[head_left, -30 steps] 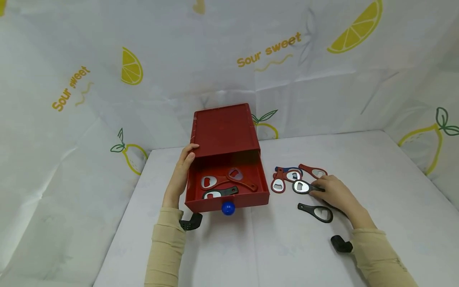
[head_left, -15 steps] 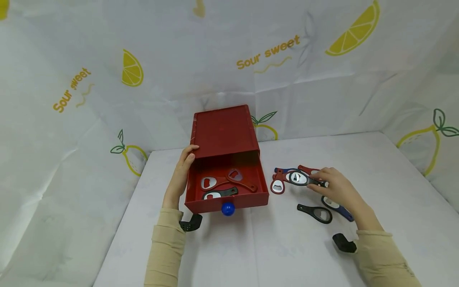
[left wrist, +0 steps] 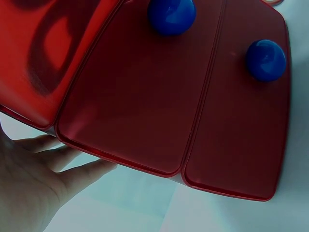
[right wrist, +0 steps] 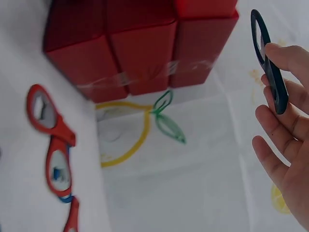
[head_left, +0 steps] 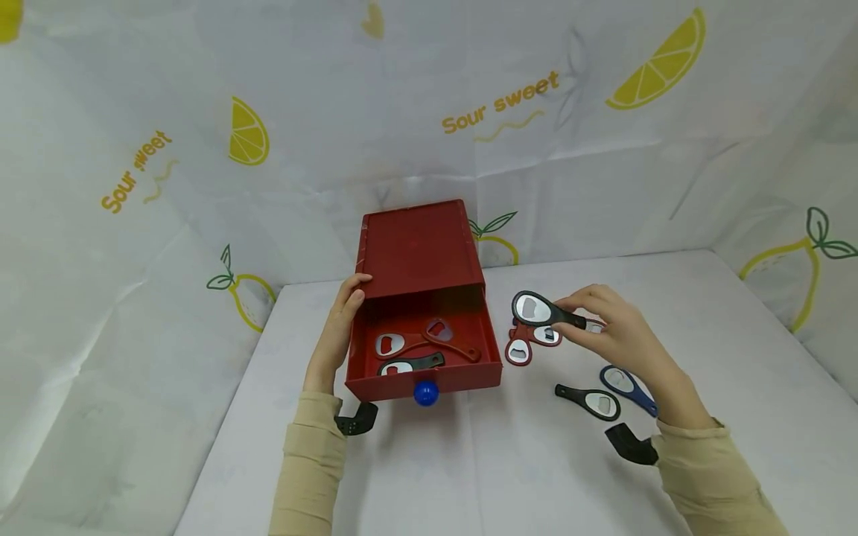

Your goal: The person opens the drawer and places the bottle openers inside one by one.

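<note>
My left hand [head_left: 330, 335] rests against the left side of a red drawer box [head_left: 422, 249], its fingers fairly straight in the left wrist view. The box's top drawer [head_left: 389, 385] is pulled out by its blue knob side and holds two red bottle openers [head_left: 462, 347] and a black bottle opener [head_left: 422, 362]. Right of the box, my right hand [head_left: 620, 335] pinches another black bottle opener [head_left: 534, 309] by its handle, above the table. The right wrist view shows this held opener [right wrist: 277, 87] between thumb and fingers, raised off the surface.
Under the held opener lie several red bottle openers [head_left: 519, 351], partly covered. Nearer the front are a black bottle opener [head_left: 599, 404] and a blue bottle opener [head_left: 620, 380]. Lower drawers with blue knobs [left wrist: 266, 60] are closed. A lemon-print cloth [head_left: 335, 149] hangs behind the table.
My right hand has lifted the black bottle opener off the table and moved it up and slightly left, over the red openers. My left hand stays on the box.
</note>
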